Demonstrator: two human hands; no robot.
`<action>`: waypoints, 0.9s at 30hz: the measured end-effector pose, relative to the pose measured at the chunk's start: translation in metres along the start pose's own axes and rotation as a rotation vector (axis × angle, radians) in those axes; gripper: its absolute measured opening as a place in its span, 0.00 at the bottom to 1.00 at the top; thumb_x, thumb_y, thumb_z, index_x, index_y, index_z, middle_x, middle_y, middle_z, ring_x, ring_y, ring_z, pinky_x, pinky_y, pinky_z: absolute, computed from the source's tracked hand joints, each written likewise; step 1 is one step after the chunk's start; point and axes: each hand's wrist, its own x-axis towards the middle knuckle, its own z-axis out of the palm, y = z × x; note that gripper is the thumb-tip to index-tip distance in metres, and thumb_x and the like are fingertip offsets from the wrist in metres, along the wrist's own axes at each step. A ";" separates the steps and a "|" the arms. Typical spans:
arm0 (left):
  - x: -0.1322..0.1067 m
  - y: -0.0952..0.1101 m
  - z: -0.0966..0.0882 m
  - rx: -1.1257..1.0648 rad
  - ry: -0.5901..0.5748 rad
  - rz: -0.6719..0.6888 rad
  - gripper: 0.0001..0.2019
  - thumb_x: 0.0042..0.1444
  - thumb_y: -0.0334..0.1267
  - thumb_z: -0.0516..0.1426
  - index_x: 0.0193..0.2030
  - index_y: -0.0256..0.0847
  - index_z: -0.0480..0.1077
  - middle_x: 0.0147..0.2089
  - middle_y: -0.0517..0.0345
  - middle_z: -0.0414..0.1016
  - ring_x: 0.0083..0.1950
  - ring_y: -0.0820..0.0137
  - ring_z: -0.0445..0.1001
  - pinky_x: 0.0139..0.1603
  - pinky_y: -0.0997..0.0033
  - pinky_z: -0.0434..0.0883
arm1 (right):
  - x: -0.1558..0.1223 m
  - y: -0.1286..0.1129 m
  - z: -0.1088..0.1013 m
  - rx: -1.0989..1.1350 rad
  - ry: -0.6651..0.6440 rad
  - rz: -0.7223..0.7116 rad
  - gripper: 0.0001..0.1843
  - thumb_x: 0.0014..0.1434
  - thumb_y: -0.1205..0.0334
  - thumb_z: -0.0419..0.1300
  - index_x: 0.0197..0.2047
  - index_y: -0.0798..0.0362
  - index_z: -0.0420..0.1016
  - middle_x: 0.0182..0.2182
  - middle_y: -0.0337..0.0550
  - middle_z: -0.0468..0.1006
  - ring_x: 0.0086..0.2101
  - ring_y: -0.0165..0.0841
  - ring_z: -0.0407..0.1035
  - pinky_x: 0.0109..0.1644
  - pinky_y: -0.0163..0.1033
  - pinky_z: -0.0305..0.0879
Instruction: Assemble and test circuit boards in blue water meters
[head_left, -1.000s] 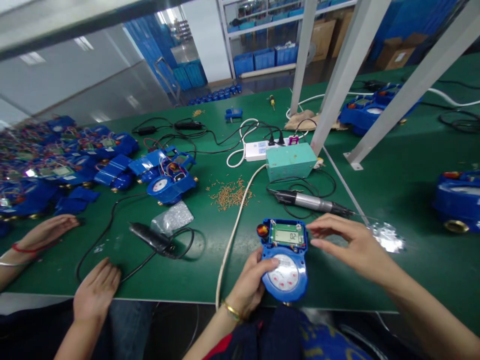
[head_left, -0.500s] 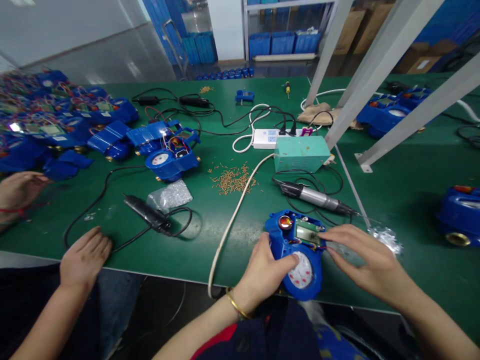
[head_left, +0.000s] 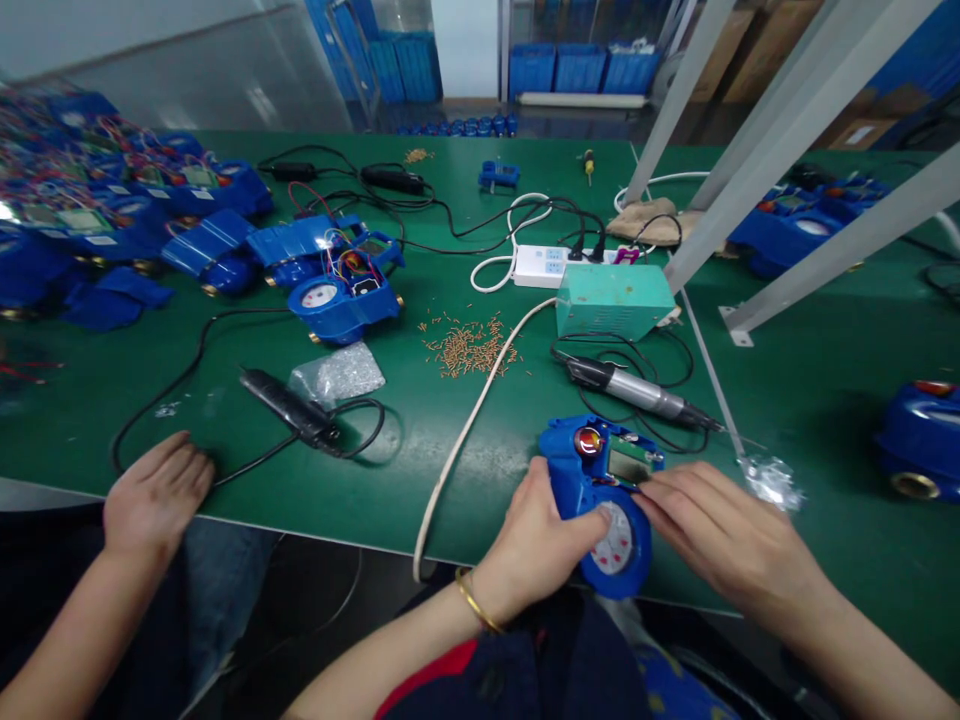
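Note:
My left hand (head_left: 536, 545) grips a blue water meter (head_left: 562, 465) by its left side, thumb resting on the round white dial (head_left: 613, 545). The meter's upper housing lies open, showing a round red-and-dark part (head_left: 589, 442) and a green circuit board with a grey display (head_left: 628, 463). At the lower right edge of that board, the fingers of my right hand (head_left: 727, 530) are pinched together. Whatever they hold is hidden behind the fingertips. Just beyond the meter lies a silver-and-black electric screwdriver (head_left: 637, 390).
Loose screws (head_left: 469, 350) lie in a pile left of a teal box (head_left: 615, 300) and a white power strip (head_left: 536, 265). A co-worker's hand (head_left: 161, 490) rests at the left edge, near a black power screwdriver (head_left: 289, 408). Several blue meters (head_left: 349, 305) crowd the left; metal posts (head_left: 817, 240) stand right.
My right fingers have closed in at the board's lower right edge, where they were more apart before. The co-worker's other hand has left the far left side. The view has shifted slightly.

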 end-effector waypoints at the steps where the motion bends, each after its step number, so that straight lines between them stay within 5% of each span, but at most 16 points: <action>1: 0.000 0.001 -0.001 0.004 -0.009 -0.004 0.20 0.51 0.42 0.62 0.49 0.38 0.65 0.46 0.49 0.75 0.44 0.59 0.73 0.46 0.61 0.67 | -0.001 -0.002 0.002 -0.025 -0.015 0.018 0.05 0.64 0.74 0.61 0.44 0.66 0.73 0.38 0.54 0.76 0.40 0.43 0.70 0.47 0.49 0.68; 6: 0.000 0.003 -0.003 0.039 -0.028 0.003 0.20 0.51 0.43 0.61 0.49 0.37 0.66 0.45 0.48 0.75 0.43 0.58 0.73 0.46 0.60 0.68 | 0.002 -0.013 0.007 -0.102 -0.085 0.126 0.05 0.65 0.74 0.56 0.44 0.65 0.73 0.38 0.54 0.75 0.41 0.45 0.70 0.46 0.51 0.69; 10: 0.007 -0.003 -0.004 -0.044 -0.019 -0.018 0.21 0.49 0.42 0.62 0.48 0.37 0.66 0.46 0.48 0.76 0.44 0.58 0.74 0.46 0.60 0.69 | 0.010 -0.015 0.007 -0.035 -0.001 0.184 0.04 0.66 0.73 0.56 0.43 0.62 0.72 0.36 0.51 0.75 0.38 0.42 0.70 0.42 0.47 0.70; 13: 0.012 -0.009 -0.003 -0.241 -0.022 -0.043 0.20 0.47 0.39 0.62 0.47 0.36 0.67 0.46 0.47 0.77 0.46 0.58 0.74 0.46 0.62 0.70 | 0.008 -0.012 0.011 0.160 0.180 0.313 0.09 0.67 0.67 0.59 0.50 0.58 0.72 0.41 0.50 0.76 0.41 0.39 0.72 0.46 0.45 0.72; 16: 0.014 -0.014 -0.005 -0.455 -0.036 -0.084 0.22 0.46 0.38 0.63 0.48 0.34 0.67 0.47 0.46 0.78 0.47 0.58 0.76 0.48 0.62 0.71 | -0.003 -0.009 0.023 0.464 0.356 0.767 0.17 0.66 0.55 0.61 0.55 0.53 0.70 0.44 0.49 0.76 0.42 0.36 0.74 0.46 0.40 0.75; 18: 0.014 -0.016 -0.007 -0.539 -0.050 -0.094 0.23 0.44 0.39 0.64 0.48 0.34 0.68 0.47 0.46 0.79 0.47 0.58 0.76 0.48 0.63 0.71 | -0.009 -0.011 0.035 0.748 0.357 1.018 0.23 0.65 0.49 0.60 0.57 0.53 0.69 0.44 0.49 0.77 0.43 0.37 0.75 0.45 0.40 0.76; 22: 0.014 -0.017 -0.014 -0.602 -0.106 -0.100 0.30 0.41 0.41 0.69 0.51 0.32 0.68 0.48 0.45 0.79 0.48 0.58 0.77 0.48 0.64 0.71 | -0.006 -0.018 0.054 1.191 0.279 1.149 0.32 0.60 0.43 0.64 0.59 0.56 0.70 0.45 0.52 0.78 0.45 0.40 0.76 0.49 0.44 0.76; 27: 0.024 -0.010 -0.020 -0.623 -0.088 -0.108 0.32 0.48 0.56 0.66 0.52 0.33 0.69 0.48 0.43 0.79 0.51 0.56 0.76 0.55 0.59 0.68 | 0.009 -0.024 0.058 1.274 0.337 1.215 0.33 0.56 0.42 0.67 0.57 0.56 0.74 0.46 0.54 0.79 0.43 0.42 0.76 0.42 0.43 0.77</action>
